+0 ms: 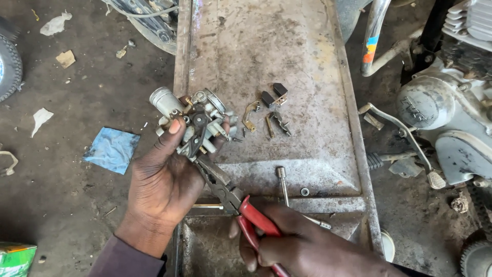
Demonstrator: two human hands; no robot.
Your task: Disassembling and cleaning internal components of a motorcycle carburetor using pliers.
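Over the rusty metal tray's [318,154] left edge, my left hand [161,184] is clamping the carburetor [192,118]; my right hand [302,246] is squeezing red-handled pliers [230,197], their long axis angling up-left into it.

Outdoor workshop, flat daylight, no hard shadows. Floor [87,102] is dark, oil-stained packed dirt or concrete. Worn, rusty metal tray table [287,77] runs up the middle, raised rim on both sides, stepped edge near the bottom. Litter on the floor left of it: crumpled blue sheet [111,150], white paper scraps [55,24], cardboard bit [65,58]. Tyre [9,66] at far left edge, green packet [15,259] in bottom left corner. Right side: motorcycle engine [446,118], grey casing, kick lever [405,138], chrome frame tube [375,36] above it.
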